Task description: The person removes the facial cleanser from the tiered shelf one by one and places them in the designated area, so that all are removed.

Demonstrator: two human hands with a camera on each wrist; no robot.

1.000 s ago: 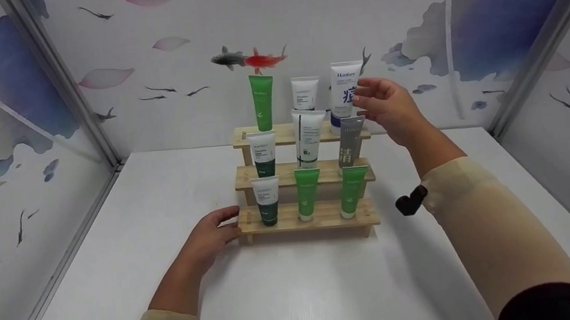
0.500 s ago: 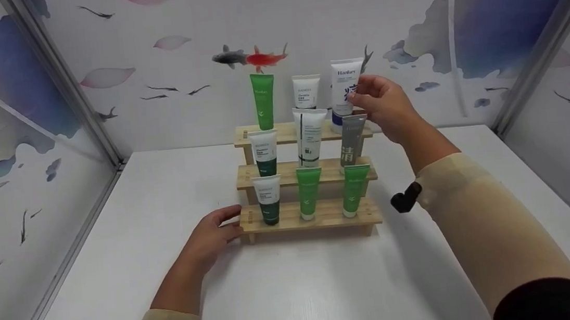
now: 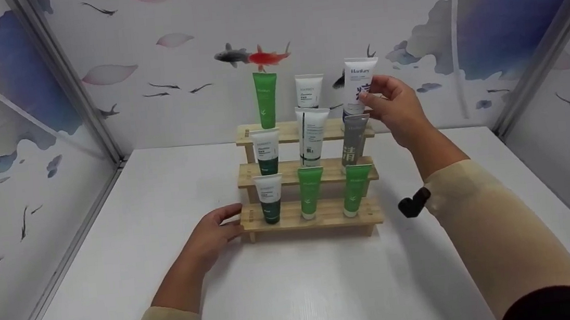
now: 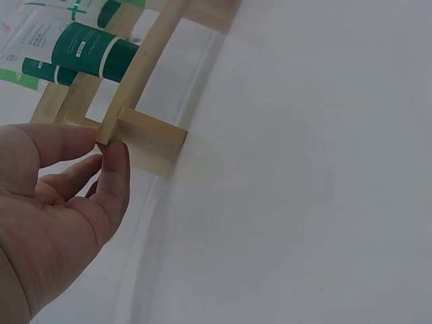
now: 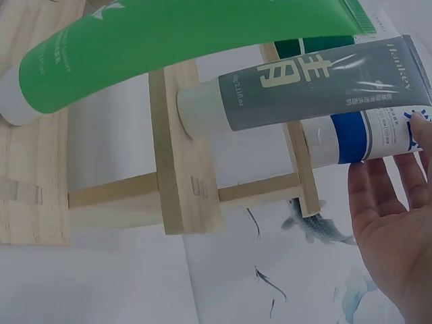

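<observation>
A three-tier wooden rack (image 3: 329, 210) bears several upright cosmetic tubes. My left hand (image 3: 214, 237) pinches the left end of its lowest shelf; the left wrist view shows thumb and fingers at the corner of the shelf board (image 4: 148, 57). On the top tier's right end, my right hand (image 3: 399, 112) grips a white tube with a blue band (image 3: 359, 73), thumb across its front. In the right wrist view that white tube (image 5: 320, 140) has its cap end at the top shelf, partly behind a grey tube (image 5: 297, 84).
A green tube (image 3: 266, 101) and a white tube (image 3: 308, 90) share the top tier. White tubes (image 3: 313, 134) (image 3: 265, 146) stand on the middle tier. Below are a white-and-dark-green tube (image 3: 269, 200) and green tubes (image 3: 311, 194) (image 3: 356, 190). Printed walls enclose the white table (image 3: 298, 294).
My right fingers have closed on the white tube with the blue band, and it has shifted to the right along the top tier. My left hand has stayed at the rack's end.
</observation>
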